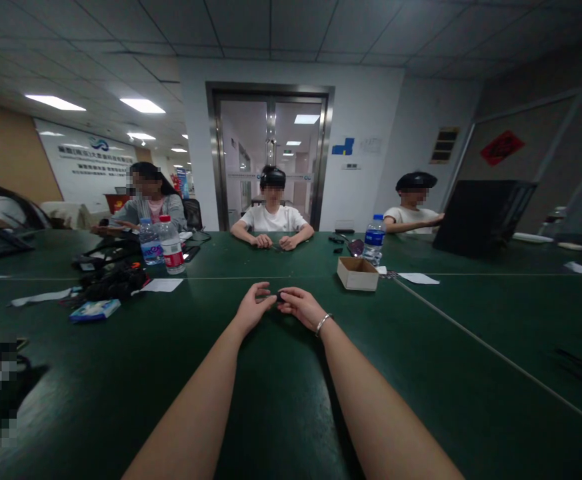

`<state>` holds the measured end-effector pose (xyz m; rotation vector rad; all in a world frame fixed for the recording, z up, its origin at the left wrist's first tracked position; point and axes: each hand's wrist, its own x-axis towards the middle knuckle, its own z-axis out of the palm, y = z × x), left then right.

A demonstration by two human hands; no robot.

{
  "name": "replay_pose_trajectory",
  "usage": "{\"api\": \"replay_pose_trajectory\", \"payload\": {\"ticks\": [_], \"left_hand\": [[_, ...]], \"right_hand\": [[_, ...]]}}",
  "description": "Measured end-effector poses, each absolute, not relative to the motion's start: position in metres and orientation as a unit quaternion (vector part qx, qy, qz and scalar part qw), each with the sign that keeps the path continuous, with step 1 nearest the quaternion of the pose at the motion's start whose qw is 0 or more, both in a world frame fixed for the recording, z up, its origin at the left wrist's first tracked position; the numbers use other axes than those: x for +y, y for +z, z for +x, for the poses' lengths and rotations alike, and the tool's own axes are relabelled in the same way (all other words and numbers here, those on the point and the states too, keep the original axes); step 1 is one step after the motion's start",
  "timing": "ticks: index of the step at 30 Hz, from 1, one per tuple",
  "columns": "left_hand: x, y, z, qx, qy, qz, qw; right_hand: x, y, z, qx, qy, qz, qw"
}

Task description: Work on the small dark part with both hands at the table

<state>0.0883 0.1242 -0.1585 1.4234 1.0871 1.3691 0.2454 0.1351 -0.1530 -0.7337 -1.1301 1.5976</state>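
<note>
Head view: we have both bare forearms stretched out over the dark green tabletop [421, 347], and the two hands meet in front of us. Our left hand [251, 309] and right hand [301, 308] are curled, fingertips turned towards each other. Between them sits a small dark piece [277, 294], just above the tabletop; it is too small to say what it is. The right fingers [289, 297] are closed in a pinch on it. The left fingers [267, 300] are bent and reach its other end, but we cannot tell whether they grip it or only touch it. A thin bracelet [323, 323] circles the right wrist.

Nothing lies between us and the hands. Beyond them to the right stands an open cardboard box [357, 273], with a water bottle [373, 240] just behind it and a sheet of paper [419, 279] beside it. To the left we see a second sheet [162, 285], two bottles [171, 245] standing close together, a heap of black cables [113, 280] and a blue packet [95, 310]. Straight across, a person in a white shirt [272, 217] rests both hands on the far edge. These things are all well apart from our hands.
</note>
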Motion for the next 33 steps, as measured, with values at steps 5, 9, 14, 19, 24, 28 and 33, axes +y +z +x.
{"api": "replay_pose_trajectory", "payload": {"ticks": [5,9,14,19,24,28,33], "left_hand": [[0.126,-0.1605,0.0888,0.451,0.521,0.569,0.448],[0.1266,-0.1618,0.0875,0.433,0.542,0.578,0.431],[0.1269,-0.1616,0.0885,0.46,0.519,0.566,0.445],[0.1286,-0.1629,0.089,0.45,0.537,0.564,0.437],[0.1268,-0.1604,0.0903,0.484,0.508,0.556,0.447],[0.1245,-0.1595,0.0899,0.456,0.526,0.586,0.415],[0.1255,-0.1589,0.0898,0.478,0.523,0.547,0.446]], "right_hand": [[0.1347,-0.1531,0.2461,-0.474,0.662,-0.299,0.498],[0.1346,-0.153,0.247,-0.479,0.662,-0.297,0.493],[0.1355,-0.1537,0.2468,-0.482,0.662,-0.299,0.49],[0.1359,-0.1539,0.2473,-0.483,0.661,-0.301,0.489],[0.1369,-0.1548,0.247,-0.482,0.666,-0.296,0.488],[0.1374,-0.1554,0.2469,-0.482,0.663,-0.294,0.491],[0.137,-0.1548,0.2469,-0.473,0.669,-0.296,0.492]]}}
